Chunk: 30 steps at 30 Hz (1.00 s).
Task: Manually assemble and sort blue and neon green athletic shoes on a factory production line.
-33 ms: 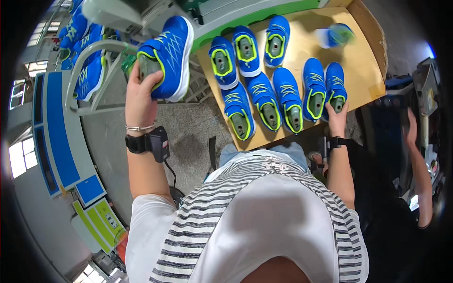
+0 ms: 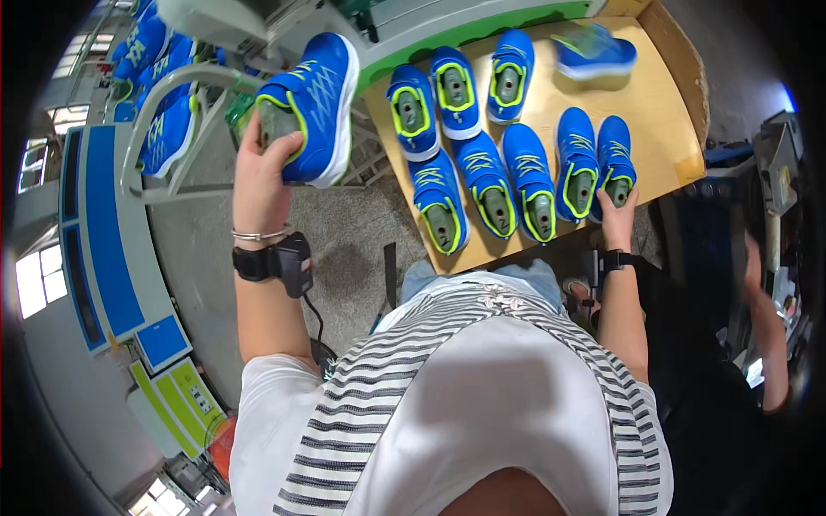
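Observation:
My left hand [image 2: 265, 168] is raised left of the table, closed around the heel end of a blue sneaker [image 2: 320, 112]. This sneaker has a white sole, yellow-green laces and collar lining, and a grey-green shoe last inside. At the table's near right edge, my right hand [image 2: 618, 217] grips the heel end of another blue sneaker [image 2: 613, 146], which rests there with its toe pointing away. Beside it stands a matching sneaker [image 2: 575, 146]. Several more blue sneakers [image 2: 529, 172] stand in two rows to the left. A motion-blurred sneaker [image 2: 598, 58] is at the far right.
The wooden tabletop [image 2: 551, 99] ends near my waist and has a raised board [image 2: 680, 69] on its right. A pale tubular frame [image 2: 138, 129] stands at left, with more blue sneakers [image 2: 168, 138] behind it. Another person's forearm [image 2: 764, 335] shows at the right.
The blurred sneaker at the far right has shifted slightly left and turned, now showing its white sole edge toward me. The other person's arm has moved lower. Both my hands keep their grips.

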Tool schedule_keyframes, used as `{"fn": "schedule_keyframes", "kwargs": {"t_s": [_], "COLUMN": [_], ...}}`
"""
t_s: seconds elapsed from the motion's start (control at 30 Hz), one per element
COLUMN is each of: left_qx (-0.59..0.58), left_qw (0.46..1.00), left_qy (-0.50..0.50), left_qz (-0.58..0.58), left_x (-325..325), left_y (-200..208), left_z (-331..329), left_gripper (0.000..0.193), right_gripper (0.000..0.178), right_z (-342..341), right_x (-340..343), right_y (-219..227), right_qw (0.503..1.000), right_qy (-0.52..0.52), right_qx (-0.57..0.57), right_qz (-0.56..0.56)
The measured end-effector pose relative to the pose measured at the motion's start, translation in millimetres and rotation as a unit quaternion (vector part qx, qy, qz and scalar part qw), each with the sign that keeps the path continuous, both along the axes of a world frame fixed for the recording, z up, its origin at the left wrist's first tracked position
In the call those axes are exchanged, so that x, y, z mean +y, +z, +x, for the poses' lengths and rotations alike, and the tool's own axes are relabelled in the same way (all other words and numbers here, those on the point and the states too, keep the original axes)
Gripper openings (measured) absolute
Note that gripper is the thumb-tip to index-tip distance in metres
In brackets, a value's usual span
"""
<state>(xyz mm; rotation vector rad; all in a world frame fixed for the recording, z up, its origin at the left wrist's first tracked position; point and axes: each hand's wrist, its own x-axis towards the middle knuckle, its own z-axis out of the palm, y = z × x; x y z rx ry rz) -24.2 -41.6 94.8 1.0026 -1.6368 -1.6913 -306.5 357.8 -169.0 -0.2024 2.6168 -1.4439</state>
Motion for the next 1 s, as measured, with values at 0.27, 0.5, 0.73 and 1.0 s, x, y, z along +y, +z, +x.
{"fn": "schedule_keyframes", "kwargs": {"t_s": [0.27, 0.5, 0.73, 1.0], "left_qx": [0.071, 0.042, -0.192, -0.364], "left_qw": [0.997, 0.995, 0.936, 0.860], "left_qy": [-0.037, -0.054, -0.069, -0.171], "left_qz": [0.000, -0.073, -0.286, -0.315], "left_x": [22.9, 34.6, 44.7, 52.2], "left_y": [-25.5, -86.5, -133.7, -100.4], "left_z": [-21.2, -103.2, -120.5, -168.8], "left_gripper": [0.057, 0.076, 0.090, 0.075], "right_gripper": [0.084, 0.087, 0.082, 0.082], "right_z": [2.0, 5.4, 11.8, 9.6], "right_x": [1.3, -2.5, -3.6, -7.2], "right_y": [5.0, 12.4, 18.0, 19.8], "right_qw": [0.998, 0.999, 0.997, 0.998], "right_qy": [-0.017, -0.015, -0.004, -0.013], "right_qx": [-0.028, -0.046, -0.041, -0.029], "right_qz": [-0.049, -0.020, -0.057, -0.054]}}
